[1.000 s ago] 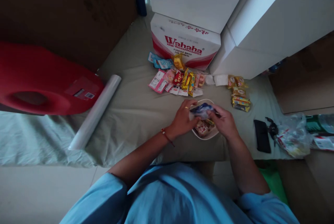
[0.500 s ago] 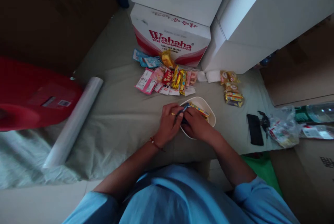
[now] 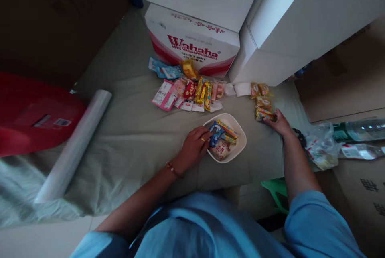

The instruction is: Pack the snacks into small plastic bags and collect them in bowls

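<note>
A white bowl (image 3: pixel 243 142) holds a blue snack packet (image 3: pixel 215 133), yellow-wrapped bars (image 3: pixel 229 129) and a red-and-white packet (image 3: pixel 221 149). My left hand (image 3: pixel 196 144) is at the bowl's left rim, its fingers closed on the left edge of the blue packet. Off to the right, my right hand (image 3: pixel 280 123) has its fingers round the near end of a small stack of yellow-and-dark wrapped snacks (image 3: pixel 262 114). Gold-wrapped snacks (image 3: pixel 262 102) lie just behind that stack.
Assorted snack packets (image 3: pixel 190 90) lie before a Wahaha carton (image 3: pixel 192 45). A plastic-wrapped roll (image 3: pixel 75 145) and a red object (image 3: pixel 36 117) are at the left. Clear bottles (image 3: pixel 363 129) and a plastic bag (image 3: pixel 323 145) lie at the right.
My right hand has left the bowl and moved right to the yellow-and-dark snacks. The blue packet, earlier between both hands, now rests in the bowl under my left fingers. The view has shifted slightly.
</note>
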### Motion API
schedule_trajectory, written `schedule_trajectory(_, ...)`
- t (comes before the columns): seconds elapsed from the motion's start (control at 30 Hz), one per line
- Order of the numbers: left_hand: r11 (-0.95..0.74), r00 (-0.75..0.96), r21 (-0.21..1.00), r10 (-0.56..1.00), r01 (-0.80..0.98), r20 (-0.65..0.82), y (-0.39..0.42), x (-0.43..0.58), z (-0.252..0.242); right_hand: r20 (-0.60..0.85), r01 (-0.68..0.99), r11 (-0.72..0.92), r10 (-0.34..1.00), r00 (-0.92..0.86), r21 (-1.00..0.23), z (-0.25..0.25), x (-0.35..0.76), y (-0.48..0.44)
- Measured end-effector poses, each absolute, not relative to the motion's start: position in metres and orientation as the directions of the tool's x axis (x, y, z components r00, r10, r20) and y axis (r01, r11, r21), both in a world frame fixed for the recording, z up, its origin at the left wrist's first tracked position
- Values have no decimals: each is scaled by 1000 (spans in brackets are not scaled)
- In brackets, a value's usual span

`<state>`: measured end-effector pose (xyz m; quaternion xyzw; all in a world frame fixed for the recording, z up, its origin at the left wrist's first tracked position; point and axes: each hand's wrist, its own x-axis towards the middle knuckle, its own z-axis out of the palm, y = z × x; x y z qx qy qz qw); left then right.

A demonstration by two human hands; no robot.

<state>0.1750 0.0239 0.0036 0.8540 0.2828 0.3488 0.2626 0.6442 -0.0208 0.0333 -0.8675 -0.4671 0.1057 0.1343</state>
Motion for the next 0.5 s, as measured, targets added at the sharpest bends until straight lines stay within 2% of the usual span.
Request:
schedule_trajectory(0.13,-713,588,634,662,300,465,23,175,0,-154,832,-540,839,521,-125,31,647,-21)
schedule_trajectory(0.2,-709,585,635,667,306,462,22,176,-1,-154,860,-505,858,490,-78,34,646,-18)
schedule_trajectory(0.33,-682,581,655,690,324,431,21,179,0,-195,851,-466,882,428,-241,39,635,-13)
schedule_trajectory(0.43,-675,574,657,699,335,425,20,180,1,-251,794,-511,858,448,-329,43,622,-15)
schedule_trajectory(0.5,-673,567,657,704,340,427,19,180,1,-230,755,-533,846,481,-382,48,611,-20)
